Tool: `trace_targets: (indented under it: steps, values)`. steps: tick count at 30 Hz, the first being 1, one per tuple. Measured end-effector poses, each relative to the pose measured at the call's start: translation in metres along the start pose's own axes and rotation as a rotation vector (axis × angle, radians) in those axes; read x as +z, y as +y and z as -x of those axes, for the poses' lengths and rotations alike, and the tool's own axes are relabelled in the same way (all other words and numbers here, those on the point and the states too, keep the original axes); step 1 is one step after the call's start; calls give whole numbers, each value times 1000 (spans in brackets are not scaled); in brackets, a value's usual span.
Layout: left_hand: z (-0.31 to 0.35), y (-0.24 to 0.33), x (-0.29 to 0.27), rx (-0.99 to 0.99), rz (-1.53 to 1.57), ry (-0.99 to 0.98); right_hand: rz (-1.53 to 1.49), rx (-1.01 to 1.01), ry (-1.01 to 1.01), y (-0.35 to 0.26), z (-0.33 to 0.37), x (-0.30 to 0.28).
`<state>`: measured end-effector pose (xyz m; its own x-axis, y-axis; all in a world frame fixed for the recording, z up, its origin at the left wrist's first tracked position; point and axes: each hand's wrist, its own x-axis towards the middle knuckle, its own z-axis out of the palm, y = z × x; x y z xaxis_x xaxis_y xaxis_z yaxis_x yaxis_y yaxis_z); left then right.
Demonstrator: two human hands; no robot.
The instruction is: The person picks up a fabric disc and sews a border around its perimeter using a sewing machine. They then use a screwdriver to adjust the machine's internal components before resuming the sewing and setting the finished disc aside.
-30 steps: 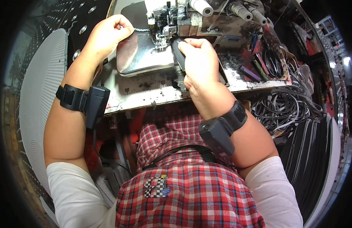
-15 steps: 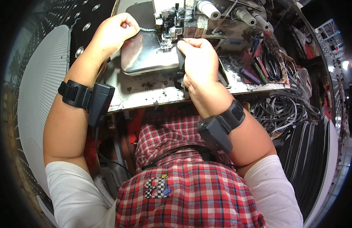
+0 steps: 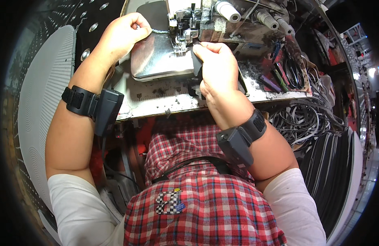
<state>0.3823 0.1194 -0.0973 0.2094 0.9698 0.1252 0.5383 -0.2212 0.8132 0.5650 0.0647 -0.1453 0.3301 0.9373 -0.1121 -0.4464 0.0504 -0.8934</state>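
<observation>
A sewing machine (image 3: pixel 217 36), likely an overlocker, stands at the top middle, its presser foot (image 3: pixel 180 46) brightly lit over a shiny metal plate (image 3: pixel 154 59). Left of the foot, my left hand (image 3: pixel 126 35) is pinched closed on a thin pale thread chain (image 3: pixel 160 31), which runs toward the needle area. On the other side, the thumb and fingertips of my right hand (image 3: pixel 219 65) grip a strip of black fabric (image 3: pixel 196 64) beside the foot. The strip hangs down over the plate's right edge. Part of it is hidden behind my fingers.
White tension knobs (image 3: pixel 227 11) top the machine. Scissors (image 3: pixel 295 71) and several coloured pens (image 3: pixel 271 83) lie at the table's right. Below them hang tangled grey and black strips (image 3: pixel 304 121) and a stack of dark striped fabric (image 3: pixel 326 164). A pale ribbed panel (image 3: pixel 46 106) stands left.
My right hand has shifted slightly right, and more of the black fabric shows beside the plate. My left hand keeps its pinch on the thread chain, almost unmoved.
</observation>
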Motion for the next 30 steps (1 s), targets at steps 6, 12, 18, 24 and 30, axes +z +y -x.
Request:
trace_targets:
  steps: [6, 12, 18, 24, 30]
  values:
    - [0, -2, 0, 8, -6, 6, -3, 1, 11, -5, 3, 3]
    - [0, 2, 2, -5, 19, 7, -15, -17, -4, -1, 0, 2]
    - [1, 2, 2, -8, 21, 3, -31, -13, 10, 0, -2, 2]
    - [1, 1, 2, -10, 14, 11, -28, -39, -20, 0, 0, -2]
    - [1, -1, 0, -4, -10, 10, 33, -56, -37, 0, 2, -3]
